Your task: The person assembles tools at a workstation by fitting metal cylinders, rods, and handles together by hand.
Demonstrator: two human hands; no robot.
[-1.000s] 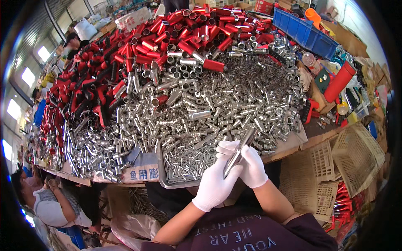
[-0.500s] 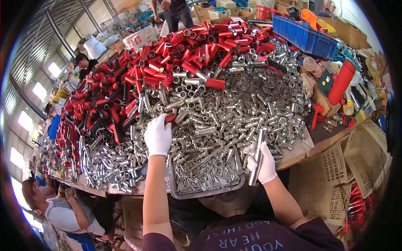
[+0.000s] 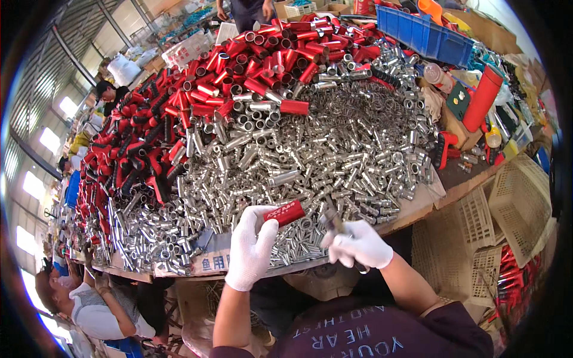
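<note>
In front of my body, my left hand in a white glove grips a short red tube with pale print on its side. To its right, my gloved right hand is closed around a slim metal rod, which is smeared by motion and slants down through the fist. The ends of the two pieces are apart. Under and between the hands lies a heap of small silver pins in a shallow tray, whose rim is mostly hidden. Beyond them spreads a pile of silver metal fittings.
Red tubes are heaped at the back, red-and-black handles at the left. A blue crate and a tall red cylinder stand at the right. Beige plastic baskets sit below the table edge. Other people are nearby.
My left hand has come from the pile toward me, bringing the red tube. My right hand has shifted slightly left and lower, tilting the metal rod toward the tube.
</note>
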